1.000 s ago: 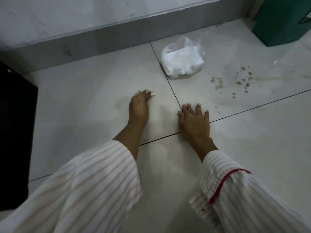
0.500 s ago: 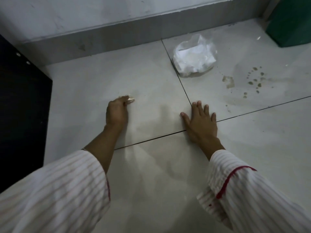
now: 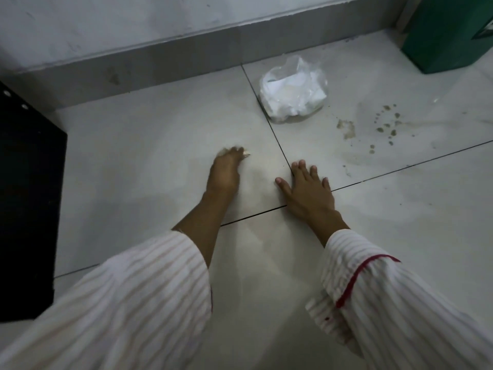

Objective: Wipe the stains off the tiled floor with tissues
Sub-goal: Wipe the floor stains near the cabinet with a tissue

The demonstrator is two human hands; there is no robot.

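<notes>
Glossy tiled floor point(image 3: 149, 145); crinkled clear-plastic bag point(image 3: 293, 94)

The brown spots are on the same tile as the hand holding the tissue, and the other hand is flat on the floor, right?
Not quite. The head view shows the brown spots on the tile holding the plastic bag of tissues, across the grout line from the left hand gripping the tissue. The right hand does lie flat on the floor.

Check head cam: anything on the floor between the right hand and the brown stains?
Nothing stands there. Between the right hand and the stains the head view shows only bare tile, faintly smeared.
</notes>
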